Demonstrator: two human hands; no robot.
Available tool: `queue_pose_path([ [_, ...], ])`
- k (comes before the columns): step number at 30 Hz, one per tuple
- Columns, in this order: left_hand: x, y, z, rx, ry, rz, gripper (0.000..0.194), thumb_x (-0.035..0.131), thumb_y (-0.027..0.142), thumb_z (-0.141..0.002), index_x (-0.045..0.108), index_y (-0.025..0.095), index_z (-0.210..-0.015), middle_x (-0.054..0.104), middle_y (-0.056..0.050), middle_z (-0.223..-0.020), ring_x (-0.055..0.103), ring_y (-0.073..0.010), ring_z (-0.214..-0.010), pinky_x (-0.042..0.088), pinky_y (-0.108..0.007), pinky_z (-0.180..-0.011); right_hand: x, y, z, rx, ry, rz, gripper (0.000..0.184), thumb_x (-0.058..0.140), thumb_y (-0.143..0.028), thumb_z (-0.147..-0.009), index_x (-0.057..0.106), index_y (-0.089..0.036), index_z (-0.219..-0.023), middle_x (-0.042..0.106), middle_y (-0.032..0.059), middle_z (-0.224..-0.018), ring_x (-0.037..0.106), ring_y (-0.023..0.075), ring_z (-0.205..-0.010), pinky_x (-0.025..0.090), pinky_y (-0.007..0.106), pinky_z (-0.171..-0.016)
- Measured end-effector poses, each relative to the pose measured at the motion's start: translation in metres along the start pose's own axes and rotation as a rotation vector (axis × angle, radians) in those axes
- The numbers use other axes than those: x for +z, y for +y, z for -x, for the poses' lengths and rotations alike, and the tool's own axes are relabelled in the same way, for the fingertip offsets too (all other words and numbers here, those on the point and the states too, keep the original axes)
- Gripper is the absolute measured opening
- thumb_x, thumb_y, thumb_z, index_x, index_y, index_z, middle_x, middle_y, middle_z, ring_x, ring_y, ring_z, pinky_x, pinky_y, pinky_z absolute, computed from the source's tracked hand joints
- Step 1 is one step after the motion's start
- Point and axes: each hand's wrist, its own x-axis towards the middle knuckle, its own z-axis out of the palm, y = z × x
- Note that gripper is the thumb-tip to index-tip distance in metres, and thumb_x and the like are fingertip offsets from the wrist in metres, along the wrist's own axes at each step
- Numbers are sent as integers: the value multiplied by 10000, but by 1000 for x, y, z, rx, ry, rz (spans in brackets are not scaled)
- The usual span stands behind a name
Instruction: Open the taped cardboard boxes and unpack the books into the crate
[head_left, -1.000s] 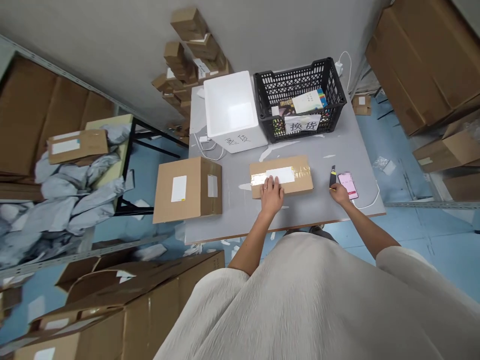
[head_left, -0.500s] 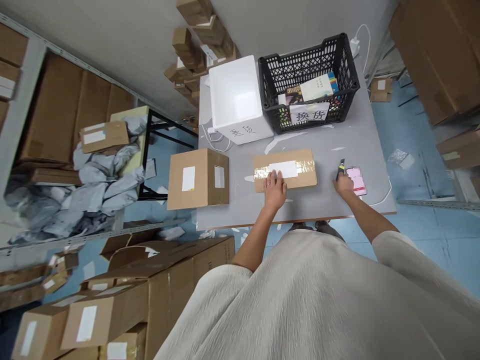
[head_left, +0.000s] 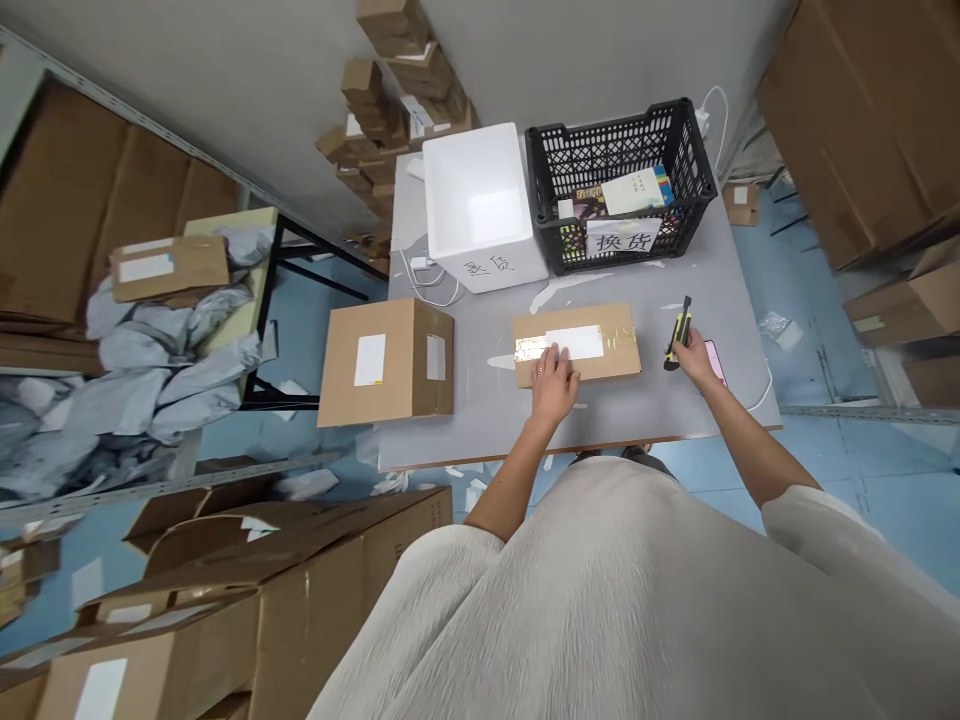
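So, the left hand (head_left: 553,388) lies unclenched on a box (head_left: 586,344), the right hand (head_left: 696,357) grasping a cutter (head_left: 679,334).

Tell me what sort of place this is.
Probably a parcel-handling room: a taped, labelled carton under the left hand, a utility knife in the right hand, and grey mailing bags piled at the left.

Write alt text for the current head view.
A person's left hand rests on a taped cardboard box while the right hand holds a yellow-and-black cutter near a phone. Behind them on the grey table stand a white bin and a black crate.
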Motion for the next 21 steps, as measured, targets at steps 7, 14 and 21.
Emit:
queue_pose_path([
  [7, -3, -16, 4, 118, 74, 62, 467, 504, 242, -1068, 641, 196, -1513, 579, -213, -1626, 484, -367, -1598, 449, -587, -1304, -5, -88, 23, -246, -214, -52, 373, 700, -512, -890, 570, -270, -1143, 773, 27, -1032, 706, 176, -755, 499, 274, -628],
  [14, -11, -50, 9, 134, 196, -8, 448, 477, 210, -1081, 656, 190, -1492, 635, -191, -1591, 530, -362, -1567, 445, -581, -1314, 40, -151, 61, -634, -406, 450, 454, 584, -547, -1061, 705, -217, -1348, 834, 99, -1176, 763, 277, -998, 584, 381, -898],
  [21, -6, -58, 19, 205, 197, -6, 545, 451, 184, -1085, 606, 135, -1605, 584, -178, -1699, 496, -318, -1635, 396, -528, -1390, 101, -190, 87, -824, -523, 1080, 413, 505, -352, -1127, 733, -216, -1443, 792, 115, -1445, 748, 320, -1246, 536, 369, -991],
])
